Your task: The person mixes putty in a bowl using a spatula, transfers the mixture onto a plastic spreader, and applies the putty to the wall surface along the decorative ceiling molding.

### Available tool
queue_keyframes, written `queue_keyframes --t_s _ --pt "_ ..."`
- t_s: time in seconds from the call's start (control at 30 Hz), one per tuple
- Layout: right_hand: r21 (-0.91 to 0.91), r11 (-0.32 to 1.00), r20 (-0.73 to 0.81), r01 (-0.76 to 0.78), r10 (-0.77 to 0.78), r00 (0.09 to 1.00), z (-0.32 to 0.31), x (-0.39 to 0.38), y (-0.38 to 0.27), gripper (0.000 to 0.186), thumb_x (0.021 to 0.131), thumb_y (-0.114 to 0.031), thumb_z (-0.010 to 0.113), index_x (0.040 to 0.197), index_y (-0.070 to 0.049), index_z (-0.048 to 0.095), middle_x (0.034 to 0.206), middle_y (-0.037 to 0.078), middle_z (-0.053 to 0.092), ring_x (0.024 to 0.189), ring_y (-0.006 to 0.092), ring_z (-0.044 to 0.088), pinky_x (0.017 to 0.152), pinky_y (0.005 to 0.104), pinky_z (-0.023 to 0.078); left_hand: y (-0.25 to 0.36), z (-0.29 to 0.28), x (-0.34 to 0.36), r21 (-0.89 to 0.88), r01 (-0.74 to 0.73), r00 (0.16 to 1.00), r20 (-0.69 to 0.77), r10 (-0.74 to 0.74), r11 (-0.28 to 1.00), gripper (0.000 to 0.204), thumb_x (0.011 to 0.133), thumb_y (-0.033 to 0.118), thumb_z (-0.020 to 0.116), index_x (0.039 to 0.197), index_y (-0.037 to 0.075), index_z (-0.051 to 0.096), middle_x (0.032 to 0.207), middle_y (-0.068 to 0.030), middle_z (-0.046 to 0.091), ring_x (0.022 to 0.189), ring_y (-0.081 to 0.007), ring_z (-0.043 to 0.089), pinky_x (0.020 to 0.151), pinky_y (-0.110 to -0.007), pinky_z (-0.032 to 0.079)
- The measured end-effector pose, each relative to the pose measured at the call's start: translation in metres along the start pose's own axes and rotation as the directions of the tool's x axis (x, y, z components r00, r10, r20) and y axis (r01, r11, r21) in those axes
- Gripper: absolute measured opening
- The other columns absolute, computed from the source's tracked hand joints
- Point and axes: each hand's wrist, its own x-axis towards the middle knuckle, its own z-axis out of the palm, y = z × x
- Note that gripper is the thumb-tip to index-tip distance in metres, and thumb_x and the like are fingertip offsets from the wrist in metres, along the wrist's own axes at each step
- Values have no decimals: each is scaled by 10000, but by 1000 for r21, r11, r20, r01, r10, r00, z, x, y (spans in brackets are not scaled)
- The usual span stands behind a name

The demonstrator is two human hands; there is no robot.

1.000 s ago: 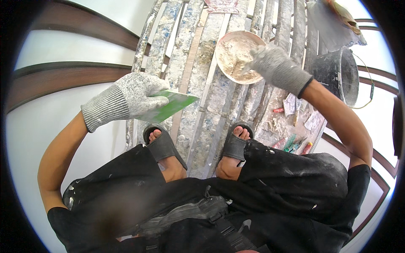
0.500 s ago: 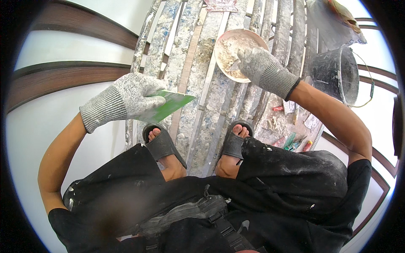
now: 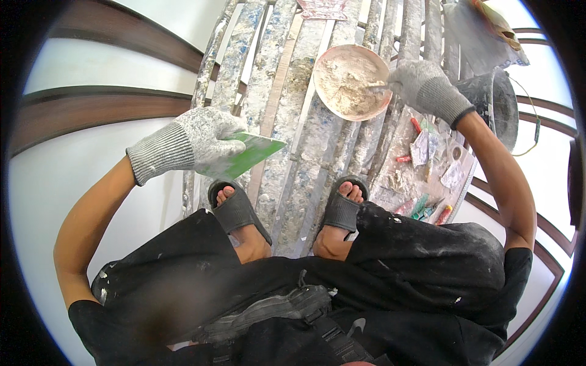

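Observation:
Both my hands wear speckled grey knit gloves. My left hand is closed round the edge of a flat green scraper plate, thumb on top, held above the left side of the slatted platform. Over the right rim of a round bowl, my right hand grips a putty knife. The knife's blade reaches into pale, lumpy putty inside the bowl; its handle is hidden in the glove.
I squat on a paint-stained slatted platform, sandals on the slats. Right of my feet, a board holds red- and green-handled tools and a tape roll. A black bucket stands at the right, below a plastic bag.
My right hand has moved right, from over the bowl to its right rim, showing more of the knife and putty. My left hand and the green plate have shifted slightly right.

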Motion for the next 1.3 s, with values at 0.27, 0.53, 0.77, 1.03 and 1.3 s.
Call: queue_keyframes --t_s 0.27,0.53,0.77,1.03,1.3 --pt "-168 981 -190 96 -127 974 59 27 28 255 891 -247 651 894 -10 745 840 214 724 790 368 732 774 462 590 17 4 44 -3 -54 994 90 54 999 441 954 458 619 1122 65 729 1010 -199 738 972 -331 729 902 -442 555" --pt "-207 970 -32 127 -137 990 34 12 -2 223 884 -221 646 904 -28 757 843 216 730 824 343 758 771 469 608 37 53 120 -113 -171 978 97 182 979 462 965 511 604 1165 114 728 1056 -158 741 983 -262 707 897 -395 548" --pt "-178 984 -286 0 -52 957 41 35 49 344 942 -308 635 942 19 744 856 241 743 801 359 756 712 470 606 62 148 204 -413 -460 869 -393 302 786 409 1026 440 568 1118 67 709 1085 -197 718 1020 -365 692 908 -453 538" --pt "-54 998 -169 -36 26 985 41 43 9 393 1004 -332 587 983 27 746 845 245 729 806 388 740 723 480 600 83 195 208 -710 -64 978 -185 -98 702 374 999 378 639 1090 21 707 992 -182 719 954 -329 701 867 -449 537" --pt "29 1000 -149 0 4 989 28 24 -1 458 980 -406 641 1128 25 694 757 236 719 720 394 732 684 478 596 77 191 210 -625 -113 943 -312 -114 772 359 991 353 643 1082 13 712 930 -180 726 884 -300 715 814 -431 550"
